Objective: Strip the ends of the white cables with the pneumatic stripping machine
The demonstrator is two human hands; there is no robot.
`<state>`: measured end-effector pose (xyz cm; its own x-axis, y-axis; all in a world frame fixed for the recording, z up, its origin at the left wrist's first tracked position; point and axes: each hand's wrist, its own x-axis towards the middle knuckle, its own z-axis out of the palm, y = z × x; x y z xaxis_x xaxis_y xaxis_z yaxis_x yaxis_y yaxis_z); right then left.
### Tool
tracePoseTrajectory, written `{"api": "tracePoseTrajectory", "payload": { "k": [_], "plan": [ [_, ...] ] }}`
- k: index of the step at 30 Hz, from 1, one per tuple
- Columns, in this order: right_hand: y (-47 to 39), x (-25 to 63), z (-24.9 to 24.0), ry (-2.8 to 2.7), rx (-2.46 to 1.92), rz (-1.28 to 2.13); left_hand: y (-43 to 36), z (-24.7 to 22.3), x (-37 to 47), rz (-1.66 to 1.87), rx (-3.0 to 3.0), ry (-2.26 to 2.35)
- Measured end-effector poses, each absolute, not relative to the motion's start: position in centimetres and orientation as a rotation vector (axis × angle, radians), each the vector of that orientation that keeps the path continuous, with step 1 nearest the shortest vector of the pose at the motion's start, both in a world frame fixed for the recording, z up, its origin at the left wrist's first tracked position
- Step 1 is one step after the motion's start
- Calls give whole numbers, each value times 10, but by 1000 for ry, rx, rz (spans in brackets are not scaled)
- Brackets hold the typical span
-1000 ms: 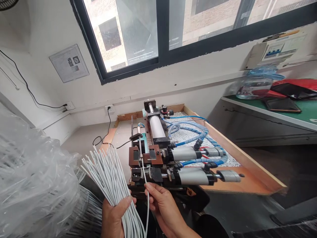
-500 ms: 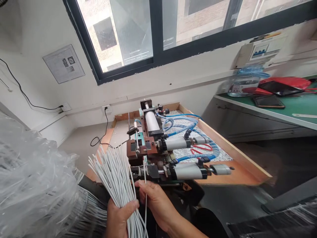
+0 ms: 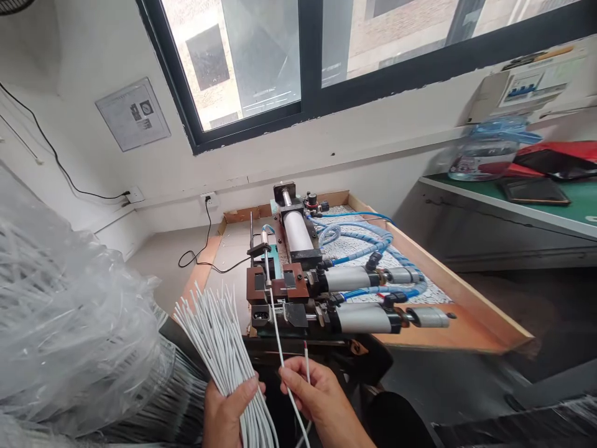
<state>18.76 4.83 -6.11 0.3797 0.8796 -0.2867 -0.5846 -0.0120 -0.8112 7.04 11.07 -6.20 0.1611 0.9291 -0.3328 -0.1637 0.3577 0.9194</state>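
Note:
At the bottom centre, my left hand [image 3: 231,407] is wrapped round a thick bundle of pale grey cables [image 3: 224,348], whose ends fan out up and to the left. Just right of it, my right hand [image 3: 312,389] pinches a single grey cable [image 3: 284,361] whose upper end reaches the front jaws of a pneumatic machine [image 3: 282,298]. Another short cable [image 3: 306,361] stands up between the fingers of my right hand, with a reddish tip. The machine has silver cylinders [image 3: 364,317] on its right side.
A wooden-edged tray [image 3: 480,323] surrounds the machine, with blue air hoses [image 3: 354,249] behind the cylinders. Plastic-wrapped cable bundles [image 3: 69,311] fill the left. On the right, a green table [image 3: 578,202] holds a plastic jug [image 3: 485,152], a phone [image 3: 534,190] and a red bag [image 3: 564,152].
My right hand has moved right and slightly down, away from the bundle. A cable now slants up to the machine's jaws, and another with a reddish tip shows beside it. The view has shifted.

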Motion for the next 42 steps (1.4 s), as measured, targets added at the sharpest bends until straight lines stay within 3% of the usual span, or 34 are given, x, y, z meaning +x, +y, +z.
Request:
{"api": "tracePoseTrajectory", "payload": {
  "k": [13, 20, 24, 27, 32, 42],
  "plan": [
    [51, 198, -62, -479, -1155, 1185, 112, -50, 69, 928, 936, 1091],
    [48, 204, -129, -1097, -1703, 844, 117, -47, 73, 951, 1020, 1030],
    [44, 206, -151, -1090, -1994, 706, 118, -49, 77, 939, 1098, 1004],
    [49, 205, -119, -1042, -1688, 584, 119, -52, 81, 925, 1193, 980],
    [65, 195, -64, -878, -1176, 816, 119, -49, 87, 861, 1308, 914],
    [82, 195, -67, -214, -935, 1184, 130, -40, 84, 954, 1039, 992]
  ]
}}
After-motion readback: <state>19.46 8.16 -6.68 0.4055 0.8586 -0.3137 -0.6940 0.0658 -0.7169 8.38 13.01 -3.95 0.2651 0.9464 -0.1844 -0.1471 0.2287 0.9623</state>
